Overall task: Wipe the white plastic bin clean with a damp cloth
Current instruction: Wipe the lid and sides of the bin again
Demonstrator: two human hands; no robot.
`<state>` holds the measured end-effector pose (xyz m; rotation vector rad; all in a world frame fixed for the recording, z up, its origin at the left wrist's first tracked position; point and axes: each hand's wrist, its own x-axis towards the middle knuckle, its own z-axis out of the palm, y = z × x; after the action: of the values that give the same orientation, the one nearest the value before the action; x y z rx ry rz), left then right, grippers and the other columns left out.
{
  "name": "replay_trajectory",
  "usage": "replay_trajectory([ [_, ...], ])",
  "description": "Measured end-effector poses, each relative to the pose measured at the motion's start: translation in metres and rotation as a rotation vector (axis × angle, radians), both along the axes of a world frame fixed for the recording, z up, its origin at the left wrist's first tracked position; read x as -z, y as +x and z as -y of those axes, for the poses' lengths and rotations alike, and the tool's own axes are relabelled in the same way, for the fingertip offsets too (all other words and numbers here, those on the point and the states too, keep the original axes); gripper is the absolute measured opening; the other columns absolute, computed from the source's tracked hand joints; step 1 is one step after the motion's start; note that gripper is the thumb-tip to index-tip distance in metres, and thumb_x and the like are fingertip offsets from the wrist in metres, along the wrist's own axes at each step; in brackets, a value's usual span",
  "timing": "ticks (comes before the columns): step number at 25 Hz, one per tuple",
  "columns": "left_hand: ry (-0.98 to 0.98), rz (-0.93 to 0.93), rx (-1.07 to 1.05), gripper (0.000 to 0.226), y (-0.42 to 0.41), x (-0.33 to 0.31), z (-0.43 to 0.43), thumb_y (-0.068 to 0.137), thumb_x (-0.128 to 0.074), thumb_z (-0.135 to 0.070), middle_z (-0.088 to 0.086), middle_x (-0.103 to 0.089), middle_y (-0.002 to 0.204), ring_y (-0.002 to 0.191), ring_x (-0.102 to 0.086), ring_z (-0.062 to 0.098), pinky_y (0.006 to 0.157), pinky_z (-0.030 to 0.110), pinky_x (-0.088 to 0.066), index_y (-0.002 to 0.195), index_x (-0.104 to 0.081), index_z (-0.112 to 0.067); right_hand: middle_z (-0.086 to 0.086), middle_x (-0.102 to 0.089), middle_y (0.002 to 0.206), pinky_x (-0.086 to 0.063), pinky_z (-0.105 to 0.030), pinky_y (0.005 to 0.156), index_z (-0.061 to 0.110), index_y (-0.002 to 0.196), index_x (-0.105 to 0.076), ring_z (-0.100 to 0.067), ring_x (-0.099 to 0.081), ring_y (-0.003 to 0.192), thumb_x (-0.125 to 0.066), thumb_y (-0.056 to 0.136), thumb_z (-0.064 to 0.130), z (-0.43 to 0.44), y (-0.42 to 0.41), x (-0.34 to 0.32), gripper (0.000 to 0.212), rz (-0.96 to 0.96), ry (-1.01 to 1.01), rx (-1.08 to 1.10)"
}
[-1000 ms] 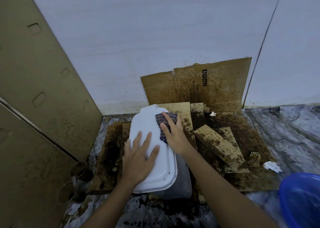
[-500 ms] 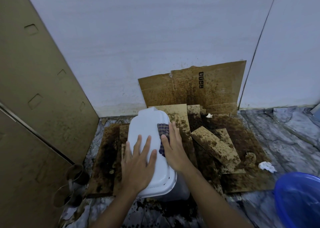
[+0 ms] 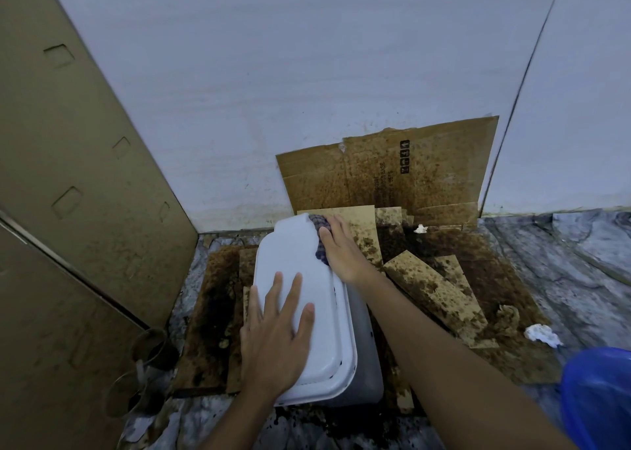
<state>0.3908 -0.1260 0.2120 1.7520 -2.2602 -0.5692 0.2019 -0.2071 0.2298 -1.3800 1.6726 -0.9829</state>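
Observation:
The white plastic bin stands on the floor with its white lid on top, amid stained cardboard. My left hand lies flat on the near part of the lid, fingers spread. At the far right edge of the lid, my right hand presses a dark checked cloth with straight fingers. Most of the cloth is hidden under that hand. The bin's grey side wall shows below the lid on the right.
Stained cardboard sheets lean on the white wall and cover the floor around the bin. A brown panel closes the left side. A blue basin sits at the right edge, near crumpled white tissue. Two cups stand at left.
My right hand has slid the cloth from the middle of the lid's right edge up to its far corner. My left hand stays flat on the lid.

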Motion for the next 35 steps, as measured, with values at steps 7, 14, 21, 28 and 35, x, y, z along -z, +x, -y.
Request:
replay_trajectory([
  [7,0.009,0.0,-0.004,0.06,0.003,-0.001,0.002,0.09,-0.008,-0.077,-0.029,0.015,0.164,0.154,0.023,0.015,0.12,0.062,-0.011,0.147,0.009,-0.068,0.007,0.007,0.168,-0.009,-0.03,0.119,0.024,0.161,-0.01,-0.012,0.004,0.155,-0.023,0.109,0.044,-0.002,0.004,0.009,0.057,0.03,-0.018,-0.007],
  [14,0.017,0.009,-0.011,0.062,0.001,-0.003,0.001,0.089,-0.004,-0.076,-0.027,0.013,0.165,0.155,0.019,0.018,0.121,0.061,-0.011,0.149,0.008,-0.065,0.018,0.011,0.166,-0.018,-0.026,0.113,0.031,0.161,-0.007,-0.009,-0.002,0.154,-0.025,0.108,0.048,-0.061,0.021,0.016,0.059,0.103,-0.04,0.006],
  [21,0.011,-0.002,-0.017,0.056,0.011,-0.002,0.003,0.099,-0.015,-0.068,-0.025,0.006,0.167,0.156,0.015,0.017,0.119,0.059,-0.019,0.152,0.0,-0.061,0.028,0.017,0.162,-0.018,0.004,0.097,0.037,0.16,-0.002,0.011,-0.003,0.143,-0.025,0.107,0.049,-0.14,0.057,0.018,0.059,0.104,-0.023,-0.028],
  [28,0.01,-0.015,-0.014,0.056,0.016,0.002,0.008,0.098,-0.014,-0.069,-0.024,0.005,0.167,0.156,0.014,0.018,0.119,0.062,-0.022,0.152,0.0,-0.062,0.034,0.019,0.16,-0.021,-0.012,0.115,0.044,0.158,-0.001,0.018,0.005,0.144,-0.025,0.106,0.05,-0.171,0.082,0.034,0.058,0.053,-0.107,0.036],
  [35,0.004,-0.003,-0.017,0.058,0.009,0.0,0.006,0.097,-0.013,-0.07,-0.023,0.006,0.167,0.156,0.014,0.019,0.119,0.06,-0.019,0.152,0.001,-0.061,0.024,0.016,0.164,-0.019,-0.019,0.114,0.036,0.16,-0.005,0.006,0.001,0.148,-0.025,0.107,0.046,-0.135,0.061,0.026,0.058,0.013,-0.063,0.018],
])
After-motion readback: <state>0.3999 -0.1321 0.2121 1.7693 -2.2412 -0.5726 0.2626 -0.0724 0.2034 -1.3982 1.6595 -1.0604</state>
